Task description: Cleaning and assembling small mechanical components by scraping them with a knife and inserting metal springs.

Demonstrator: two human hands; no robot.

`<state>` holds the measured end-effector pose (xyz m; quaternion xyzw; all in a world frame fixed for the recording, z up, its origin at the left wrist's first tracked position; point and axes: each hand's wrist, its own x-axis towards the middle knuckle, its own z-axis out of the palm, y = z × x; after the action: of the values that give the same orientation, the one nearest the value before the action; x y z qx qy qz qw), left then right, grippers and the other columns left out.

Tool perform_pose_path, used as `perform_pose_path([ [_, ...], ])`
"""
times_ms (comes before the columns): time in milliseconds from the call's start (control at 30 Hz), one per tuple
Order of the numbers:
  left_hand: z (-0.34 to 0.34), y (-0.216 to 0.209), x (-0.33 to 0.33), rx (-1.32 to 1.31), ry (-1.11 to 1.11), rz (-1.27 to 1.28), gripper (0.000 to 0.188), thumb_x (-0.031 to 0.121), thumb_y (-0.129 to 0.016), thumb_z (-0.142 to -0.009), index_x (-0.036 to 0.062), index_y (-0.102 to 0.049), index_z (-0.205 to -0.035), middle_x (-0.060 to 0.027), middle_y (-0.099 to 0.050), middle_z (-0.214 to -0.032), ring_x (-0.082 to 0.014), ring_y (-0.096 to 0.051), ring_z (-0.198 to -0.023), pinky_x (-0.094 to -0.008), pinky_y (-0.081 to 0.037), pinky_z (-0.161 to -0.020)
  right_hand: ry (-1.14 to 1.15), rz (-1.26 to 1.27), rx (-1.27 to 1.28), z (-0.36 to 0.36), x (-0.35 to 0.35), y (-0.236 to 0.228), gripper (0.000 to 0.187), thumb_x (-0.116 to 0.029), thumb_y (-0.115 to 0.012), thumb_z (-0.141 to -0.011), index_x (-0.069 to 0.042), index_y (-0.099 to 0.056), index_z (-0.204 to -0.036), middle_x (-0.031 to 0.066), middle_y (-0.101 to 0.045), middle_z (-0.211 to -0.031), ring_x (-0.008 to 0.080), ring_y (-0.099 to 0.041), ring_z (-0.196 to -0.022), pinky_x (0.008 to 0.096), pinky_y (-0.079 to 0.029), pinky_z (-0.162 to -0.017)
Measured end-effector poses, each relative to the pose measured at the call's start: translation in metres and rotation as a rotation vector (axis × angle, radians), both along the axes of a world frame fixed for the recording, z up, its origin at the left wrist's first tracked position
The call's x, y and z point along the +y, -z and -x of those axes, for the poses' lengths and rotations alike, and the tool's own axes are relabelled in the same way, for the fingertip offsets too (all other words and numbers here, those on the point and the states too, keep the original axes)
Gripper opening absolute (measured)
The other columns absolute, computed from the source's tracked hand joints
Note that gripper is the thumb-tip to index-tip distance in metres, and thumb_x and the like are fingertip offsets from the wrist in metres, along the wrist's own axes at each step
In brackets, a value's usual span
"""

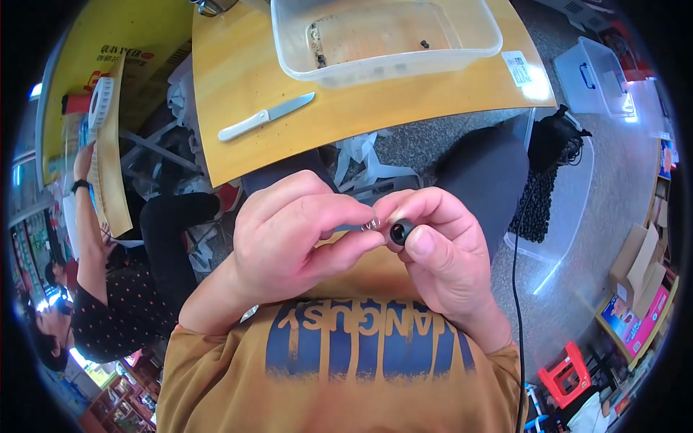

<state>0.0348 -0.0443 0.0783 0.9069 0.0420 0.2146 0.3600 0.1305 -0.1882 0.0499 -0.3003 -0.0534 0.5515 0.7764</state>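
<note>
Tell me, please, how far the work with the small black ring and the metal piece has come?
Looks mid-way. Done: both parts are picked up. In hand: the right hand pinches the small black ring, and the left hand holds a thin metal piece by it. Left: whether they are joined cannot be told. The knife lies on the table.

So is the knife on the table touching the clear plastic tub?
Apart. The head view shows bare wood of the table between the white-handled knife and the clear plastic tub.

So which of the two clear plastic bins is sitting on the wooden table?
The large open bin at the top centre, just beyond the white-handled knife. The other bin, which has a blue handle, stands on the floor to the right.
</note>
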Motion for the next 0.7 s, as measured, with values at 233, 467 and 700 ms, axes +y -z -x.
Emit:
perform_pose_path([
  [233,0.014,0.005,-0.012,-0.108,0.007,-0.017,0.030,0.007,-0.077,-0.058,0.0025,-0.061,-0.083,-0.0046,-0.061,-0.069,-0.0140,-0.050,-0.050,-0.0234,-0.041,-0.042,-0.027,-0.124,0.089,0.009,-0.010,0.001,0.017,-0.008,-0.055,-0.085,0.001,-0.053,-0.099,0.0101,-0.058,-0.098,0.0138,-0.054,-0.091,0.0288,-0.042,-0.085],
  [467,0.015,0.005,-0.014,-0.191,0.041,-0.073,0.035,0.009,-0.077,-0.058,0.0009,-0.062,-0.089,-0.0045,-0.060,-0.069,-0.0142,-0.050,-0.049,-0.0233,-0.040,-0.041,-0.042,0.046,0.113,0.014,-0.012,-0.010,0.020,-0.014,-0.061,-0.081,-0.001,-0.054,-0.094,0.0090,-0.058,-0.097,0.0104,-0.053,-0.079,0.0233,-0.043,-0.074],
  [700,0.012,0.006,-0.017,-0.212,0.087,-0.078,0.038,0.009,-0.076,-0.059,-0.0007,-0.063,-0.093,-0.0028,-0.053,-0.061,-0.0135,-0.048,-0.046,-0.0233,-0.036,-0.039,-0.045,0.016,0.124,0.015,-0.017,-0.008,0.021,-0.017,-0.061,-0.082,-0.002,-0.054,-0.095,0.0065,-0.059,-0.094,0.0081,-0.054,-0.080,0.0200,-0.043,-0.069],
])
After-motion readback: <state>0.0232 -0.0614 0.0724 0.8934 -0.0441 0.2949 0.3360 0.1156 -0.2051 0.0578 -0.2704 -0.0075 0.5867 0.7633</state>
